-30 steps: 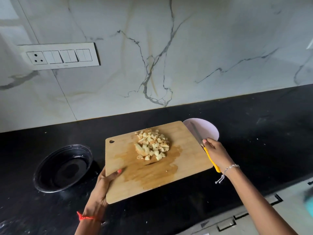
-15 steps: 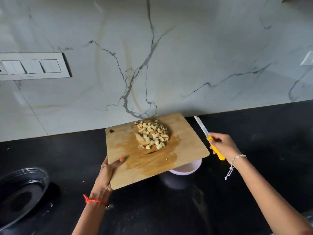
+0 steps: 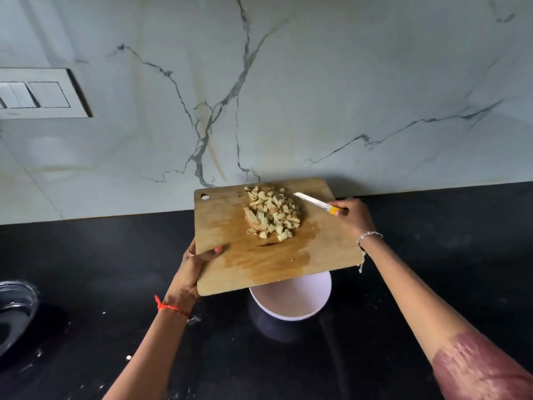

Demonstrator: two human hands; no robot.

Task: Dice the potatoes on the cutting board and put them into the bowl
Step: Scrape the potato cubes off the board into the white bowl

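My left hand (image 3: 193, 264) grips the near left edge of the wooden cutting board (image 3: 230, 226) and holds it lifted above the counter. A pile of diced potato pieces (image 3: 272, 215) lies on the board's far middle, beside a wet stain. The white bowl (image 3: 291, 298) stands on the counter under the board's near edge, half hidden by it. My right hand (image 3: 353, 216) holds a yellow-handled knife (image 3: 314, 202), its blade pointing left just right of the pile.
The black countertop (image 3: 432, 255) runs along a marble wall (image 3: 288, 96) with a switch panel (image 3: 37, 93) at the left. A black round pan (image 3: 14, 310) sits at the far left edge. White crumbs dot the counter.
The board has moved further over the bowl. My right hand has brought the knife in over the board, up to the right side of the potato pile.
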